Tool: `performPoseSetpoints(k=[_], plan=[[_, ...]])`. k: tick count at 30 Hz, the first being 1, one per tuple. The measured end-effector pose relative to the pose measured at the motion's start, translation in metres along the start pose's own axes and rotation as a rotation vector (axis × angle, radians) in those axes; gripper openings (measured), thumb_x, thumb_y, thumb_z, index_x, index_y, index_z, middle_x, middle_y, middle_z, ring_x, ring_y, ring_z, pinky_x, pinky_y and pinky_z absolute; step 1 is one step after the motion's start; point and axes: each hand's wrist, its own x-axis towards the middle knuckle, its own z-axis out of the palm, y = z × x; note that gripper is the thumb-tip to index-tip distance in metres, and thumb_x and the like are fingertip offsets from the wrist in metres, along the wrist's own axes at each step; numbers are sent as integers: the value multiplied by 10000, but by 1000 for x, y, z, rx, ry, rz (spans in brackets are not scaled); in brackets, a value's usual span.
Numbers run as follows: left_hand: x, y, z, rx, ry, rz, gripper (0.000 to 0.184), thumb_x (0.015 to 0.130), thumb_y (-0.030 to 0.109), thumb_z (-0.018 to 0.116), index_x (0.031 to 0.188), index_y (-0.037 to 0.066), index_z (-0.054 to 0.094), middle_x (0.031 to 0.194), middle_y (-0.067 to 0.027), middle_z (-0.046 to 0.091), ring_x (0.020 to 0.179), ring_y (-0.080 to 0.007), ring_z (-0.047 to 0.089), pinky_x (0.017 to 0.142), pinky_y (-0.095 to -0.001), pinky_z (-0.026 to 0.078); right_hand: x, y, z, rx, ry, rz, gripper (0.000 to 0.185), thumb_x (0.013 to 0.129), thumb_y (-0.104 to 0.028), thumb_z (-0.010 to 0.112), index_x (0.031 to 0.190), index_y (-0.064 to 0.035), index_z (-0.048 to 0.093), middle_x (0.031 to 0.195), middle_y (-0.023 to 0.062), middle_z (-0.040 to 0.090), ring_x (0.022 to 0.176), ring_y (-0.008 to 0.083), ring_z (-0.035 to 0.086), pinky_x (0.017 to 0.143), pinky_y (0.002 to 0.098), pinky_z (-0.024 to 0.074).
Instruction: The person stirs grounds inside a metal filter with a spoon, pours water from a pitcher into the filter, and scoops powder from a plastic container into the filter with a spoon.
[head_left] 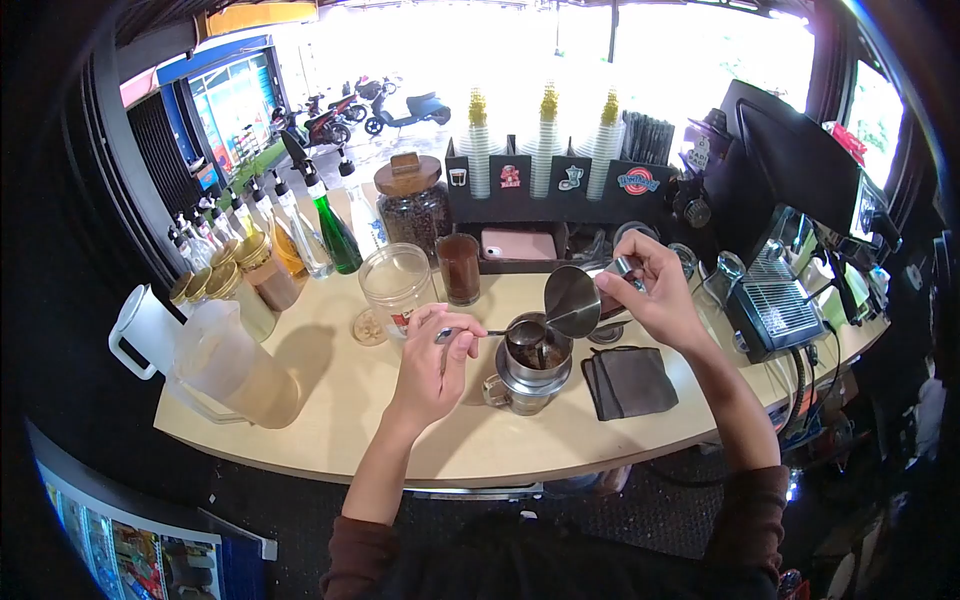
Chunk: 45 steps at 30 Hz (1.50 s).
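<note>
My left hand [435,365] is closed on the handle of a spoon [493,332], whose bowl is over a metal coffee dripper [536,372]. The dripper sits on top of a glass mug [520,402], and dark wet coffee shows inside it. In my right hand [650,292] is the handle of a small metal pitcher [573,302], tilted with its mouth toward the dripper. A dark stream seems to run down by the spoon into the dripper. Beside the mug lies a folded dark cloth [630,383].
Behind my hands stand a clear jar [397,280], a glass of dark drink [459,272] and a jar of coffee beans [414,215]. Pitchers [235,365] and pump bottles [333,232] line the left. A black cup organizer [540,212] stands at the back, an espresso machine [775,305] at right.
</note>
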Motion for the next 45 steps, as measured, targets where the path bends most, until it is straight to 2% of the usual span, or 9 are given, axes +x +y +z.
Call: performPoseSetpoints(k=[8, 10, 16, 23, 25, 27, 41, 44, 45], plan=[[0, -1, 1, 7, 1, 3, 191, 989, 179, 443, 937, 47, 572, 650, -21, 563, 637, -169, 556, 988, -428, 345, -1, 0, 0, -12, -1, 19, 239, 832, -65, 684, 792, -59, 448, 686, -61, 373, 661, 26, 345, 585, 207, 312], [0, -1, 1, 18, -2, -2, 222, 1001, 226, 431, 942, 62, 568, 636, -23, 560, 659, -165, 555, 982, -438, 359, 0, 2, -3, -53, -58, 29, 228, 864, -40, 664, 844, -40, 436, 791, -8, 465, 706, 38, 539, 609, 215, 532], [0, -3, 1, 0, -1, -16, 219, 1001, 224, 435, 947, 60, 570, 639, -21, 564, 670, -164, 550, 985, -431, 353, -1, -3, 1, 49, -59, 52, 224, 864, -35, 661, 845, -36, 439, 797, 2, 481, 686, 48, 555, 598, 216, 530], [1, -2, -5, 52, 19, -3, 196, 996, 205, 439, 944, 64, 564, 648, -20, 565, 664, -157, 550, 985, -422, 355, 3, -1, 3, -37, -36, -2, 223, 856, -34, 668, 830, -28, 446, 793, -8, 440, 680, 34, 534, 588, 201, 517], [2, -2, -9, 53, 23, -16, 188, 994, 199, 439, 945, 65, 561, 649, -21, 563, 661, -157, 548, 985, -421, 356, 4, -4, 5, 13, 8, -10, 238, 836, -52, 687, 802, -61, 452, 695, -65, 385, 659, 19, 352, 586, 198, 312], [3, -2, -12, 62, 70, 6, 147, 981, 159, 455, 955, 84, 579, 606, -4, 544, 603, -152, 547, 977, -406, 336, 4, -7, 7, 30, 11, 1, 239, 834, -51, 689, 802, -61, 452, 696, -65, 383, 659, 21, 346, 588, 198, 308], [-5, -3, -25, 74, 121, -33, 182, 990, 187, 442, 951, 84, 587, 607, 1, 554, 617, -163, 560, 983, -421, 342, 12, -2, 18, -55, -1, -80, 229, 840, -47, 683, 810, -56, 456, 689, -67, 396, 661, 16, 355, 585, 196, 313], [-6, -2, -26, 81, 122, -31, 179, 989, 183, 443, 952, 82, 587, 608, 2, 552, 616, -162, 558, 979, -420, 343, 11, 0, 21, 52, -8, 24, 223, 840, -39, 681, 819, -51, 459, 678, -67, 415, 649, 9, 377, 574, 189, 328], [-6, -2, -26, 86, 124, -23, 178, 989, 180, 443, 952, 81, 586, 609, 2, 550, 615, -162, 556, 977, -419, 344, 12, 1, 20, 24, -30, 26, 208, 852, -29, 666, 832, -47, 460, 719, -44, 437, 665, 13, 442, 581, 193, 420]])
